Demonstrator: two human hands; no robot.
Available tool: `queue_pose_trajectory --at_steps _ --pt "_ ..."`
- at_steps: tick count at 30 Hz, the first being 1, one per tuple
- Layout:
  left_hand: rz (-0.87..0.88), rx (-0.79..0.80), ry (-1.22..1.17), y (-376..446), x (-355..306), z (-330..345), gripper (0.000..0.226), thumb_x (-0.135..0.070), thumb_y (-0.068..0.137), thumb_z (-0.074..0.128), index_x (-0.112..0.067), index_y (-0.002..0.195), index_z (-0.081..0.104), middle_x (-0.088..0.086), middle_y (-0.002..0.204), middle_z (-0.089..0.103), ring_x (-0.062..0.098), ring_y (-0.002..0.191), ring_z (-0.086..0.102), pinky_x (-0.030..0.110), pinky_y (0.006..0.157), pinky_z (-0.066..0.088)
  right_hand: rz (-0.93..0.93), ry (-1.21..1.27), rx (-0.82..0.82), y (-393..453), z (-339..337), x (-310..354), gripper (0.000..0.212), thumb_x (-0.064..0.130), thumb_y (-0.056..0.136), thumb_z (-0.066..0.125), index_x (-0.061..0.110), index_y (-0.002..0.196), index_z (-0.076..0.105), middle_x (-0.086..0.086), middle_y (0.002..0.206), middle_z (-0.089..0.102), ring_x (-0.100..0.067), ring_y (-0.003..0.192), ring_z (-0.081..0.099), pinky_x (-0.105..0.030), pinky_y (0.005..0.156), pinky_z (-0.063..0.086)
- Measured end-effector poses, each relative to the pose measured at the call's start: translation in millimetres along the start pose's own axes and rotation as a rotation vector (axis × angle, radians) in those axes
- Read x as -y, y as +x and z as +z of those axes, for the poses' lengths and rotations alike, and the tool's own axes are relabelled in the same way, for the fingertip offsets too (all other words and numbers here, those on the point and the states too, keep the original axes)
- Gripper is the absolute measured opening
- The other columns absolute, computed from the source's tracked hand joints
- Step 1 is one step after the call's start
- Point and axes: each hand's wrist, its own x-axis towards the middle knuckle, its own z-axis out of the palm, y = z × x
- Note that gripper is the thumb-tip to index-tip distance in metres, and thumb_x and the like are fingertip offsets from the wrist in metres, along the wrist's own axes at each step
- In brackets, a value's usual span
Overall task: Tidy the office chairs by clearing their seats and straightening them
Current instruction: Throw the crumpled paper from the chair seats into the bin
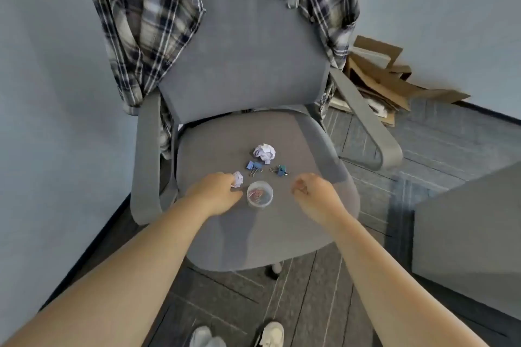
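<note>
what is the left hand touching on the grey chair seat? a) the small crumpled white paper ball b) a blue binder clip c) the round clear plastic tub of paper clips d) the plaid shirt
a: the left hand has its fingertips on the small crumpled white paper ball, while the round clear plastic tub of paper clips sits just beside it, untouched, on the grey chair seat.

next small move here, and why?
Probably lift the small paper ball off the seat: the left hand is already closed on it. The larger paper ball, two binder clips and the clip tub remain.
</note>
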Motion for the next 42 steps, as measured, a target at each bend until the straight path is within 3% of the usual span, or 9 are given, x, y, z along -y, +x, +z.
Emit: queue_pose_trajectory --at_steps 3,8,12,17,20,23,26,32,42 --pt "-0.079 0.015 0.008 33 5 10 0.036 -0.031 0.093 0.046 -0.011 0.122 0.051 0.012 0.127 0.054 0.031 0.116 0.052 0.037 0.091 0.044 -0.005 0.020 0.007 39 8 -9 0.023 0.005 0.088 0.043 -0.006 0.102 0.058 -0.022 0.108 0.063 -0.037 0.099 0.058 -0.041 0.083 0.050" --pt "-0.106 0.023 0.051 102 14 32 0.042 -0.024 0.091 0.050 -0.010 0.130 0.041 0.013 0.135 0.047 0.031 0.123 0.047 0.039 0.096 0.043 0.010 0.041 0.015 106 30 -23 0.022 0.005 0.088 0.044 -0.005 0.101 0.059 -0.020 0.110 0.063 -0.036 0.099 0.057 -0.038 0.080 0.050" --pt "-0.111 0.084 0.088 157 30 64 0.057 -0.025 0.090 0.054 -0.017 0.141 0.029 0.010 0.143 0.037 0.030 0.132 0.038 0.041 0.104 0.039 0.044 0.075 0.025 152 53 -40 0.017 0.011 0.091 0.046 0.012 0.098 0.061 -0.014 0.112 0.062 -0.025 0.079 0.049 -0.024 0.056 0.037" --pt "-0.117 0.144 0.090 193 41 87 0.051 -0.019 0.088 0.058 -0.014 0.135 0.038 0.013 0.140 0.043 0.032 0.128 0.042 0.042 0.102 0.044 0.083 0.062 0.019 192 69 -51 0.026 0.010 0.091 0.048 0.008 0.115 0.058 -0.011 0.122 0.056 -0.025 0.100 0.052 -0.025 0.075 0.038" --pt "-0.140 0.056 0.037 205 40 79 0.043 -0.015 0.087 0.056 -0.010 0.128 0.045 0.015 0.133 0.048 0.032 0.121 0.047 0.040 0.094 0.045 0.097 0.025 -0.007 214 72 -48 0.036 0.009 0.089 0.050 0.009 0.125 0.050 -0.011 0.130 0.049 -0.030 0.117 0.049 -0.031 0.083 0.043" --pt "-0.165 -0.051 0.000 218 38 62 0.044 -0.016 0.086 0.056 -0.011 0.128 0.045 0.014 0.132 0.048 0.032 0.121 0.044 0.041 0.090 0.045 0.078 -0.029 -0.022 237 74 -40 0.048 0.010 0.087 0.053 0.013 0.133 0.041 -0.008 0.137 0.042 -0.030 0.122 0.045 -0.030 0.079 0.039" --pt "-0.153 -0.071 0.022 232 41 48 0.045 -0.014 0.087 0.056 -0.013 0.130 0.045 0.013 0.133 0.046 0.032 0.124 0.040 0.041 0.092 0.044 0.042 -0.103 -0.005 258 81 -29 0.056 0.014 0.086 0.057 0.019 0.138 0.035 -0.008 0.142 0.037 -0.029 0.127 0.039 -0.037 0.090 0.044" --pt "-0.090 -0.075 0.112 249 52 42 0.045 -0.007 0.085 0.054 -0.015 0.129 0.047 0.013 0.130 0.046 0.034 0.126 0.038 0.040 0.096 0.041 0.051 -0.230 0.098 281 104 -28 0.050 0.009 0.087 0.052 0.018 0.134 0.040 -0.012 0.134 0.043 -0.031 0.123 0.041 -0.039 0.091 0.045" --pt "0.052 -0.057 0.051 191 -9 11 0.048 -0.015 0.088 0.056 -0.016 0.134 0.042 0.012 0.135 0.047 0.032 0.124 0.043 0.040 0.097 0.043 0.036 -0.086 -0.067 197 22 -29 0.049 0.009 0.083 0.058 0.013 0.130 0.045 -0.014 0.130 0.043 -0.032 0.122 0.037 -0.037 0.094 0.042"
